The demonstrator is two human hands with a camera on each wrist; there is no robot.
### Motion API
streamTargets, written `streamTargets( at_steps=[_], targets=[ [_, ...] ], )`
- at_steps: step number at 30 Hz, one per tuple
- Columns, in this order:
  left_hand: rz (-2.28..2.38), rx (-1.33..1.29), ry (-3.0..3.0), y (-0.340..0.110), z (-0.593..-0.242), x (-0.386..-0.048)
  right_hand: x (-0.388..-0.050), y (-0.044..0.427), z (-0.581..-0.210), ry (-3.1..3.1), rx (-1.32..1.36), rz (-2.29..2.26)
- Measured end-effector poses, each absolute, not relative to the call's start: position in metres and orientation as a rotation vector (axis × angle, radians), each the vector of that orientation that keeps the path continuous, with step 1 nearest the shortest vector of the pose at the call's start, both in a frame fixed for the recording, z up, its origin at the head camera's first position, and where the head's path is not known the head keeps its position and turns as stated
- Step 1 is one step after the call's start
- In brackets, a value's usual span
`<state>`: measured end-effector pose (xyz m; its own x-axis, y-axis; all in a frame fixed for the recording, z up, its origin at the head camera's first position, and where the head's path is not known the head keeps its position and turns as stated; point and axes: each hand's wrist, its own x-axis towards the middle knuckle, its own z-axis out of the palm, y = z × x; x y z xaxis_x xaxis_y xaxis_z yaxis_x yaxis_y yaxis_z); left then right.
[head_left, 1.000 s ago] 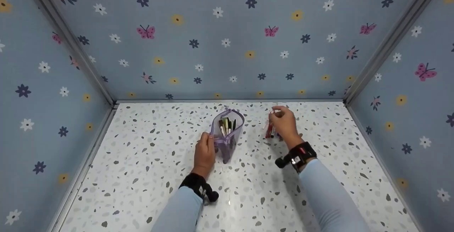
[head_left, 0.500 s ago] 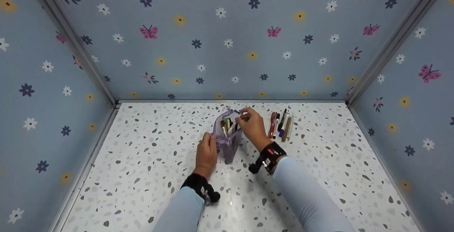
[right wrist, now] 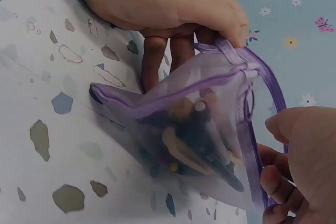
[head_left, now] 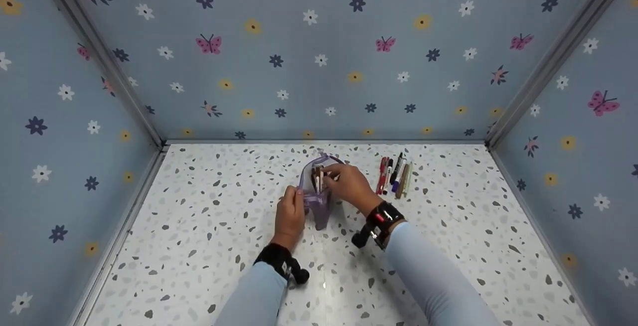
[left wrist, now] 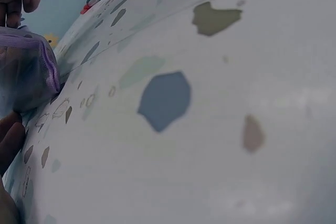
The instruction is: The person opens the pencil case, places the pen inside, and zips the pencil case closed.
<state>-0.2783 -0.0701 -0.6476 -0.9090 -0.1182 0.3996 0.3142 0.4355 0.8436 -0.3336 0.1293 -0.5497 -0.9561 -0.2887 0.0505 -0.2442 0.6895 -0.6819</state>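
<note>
Left hand [head_left: 289, 214] pinches the purple mesh pouch [head_left: 323, 212] by its edge, centre frame; right hand [head_left: 350, 184] dips into its mouth, bent fingers, pinching what I can't tell; loose pens [head_left: 396, 175] right of centre!

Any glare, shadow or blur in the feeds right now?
Head: a small glint on the tabletop, shadow beside the right sleeve; left wrist: brown speckle out of focus, left hand dark at the edge; right wrist: pens hazy through the mesh pouch.

Dim, softly blurred wrist views
</note>
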Motion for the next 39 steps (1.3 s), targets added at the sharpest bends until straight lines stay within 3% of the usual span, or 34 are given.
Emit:
streamTargets(
  at_steps=[11,16,20,29,39],
  targets=[
    [-1.495,-0.196,-2.267,-0.066,-0.648,-0.280,-0.349,0.214,-0.545,2.943,-0.152,-1.230],
    [-1.528,-0.207,-2.276,-0.066,-0.649,-0.281,-0.354,0.261,-0.559,2.929,0.160,-1.196],
    [-1.533,-0.200,-2.269,-0.068,-0.651,-0.280,-0.355,0.288,-0.575,2.933,0.245,-1.153],
    [-1.464,-0.179,-2.291,-0.072,-0.654,-0.278,-0.324,0.303,-0.565,2.904,0.207,-1.265],
    [-1.452,-0.176,-2.287,-0.069,-0.649,-0.279,-0.338,0.312,-0.580,2.927,0.247,-1.068]
  ],
)
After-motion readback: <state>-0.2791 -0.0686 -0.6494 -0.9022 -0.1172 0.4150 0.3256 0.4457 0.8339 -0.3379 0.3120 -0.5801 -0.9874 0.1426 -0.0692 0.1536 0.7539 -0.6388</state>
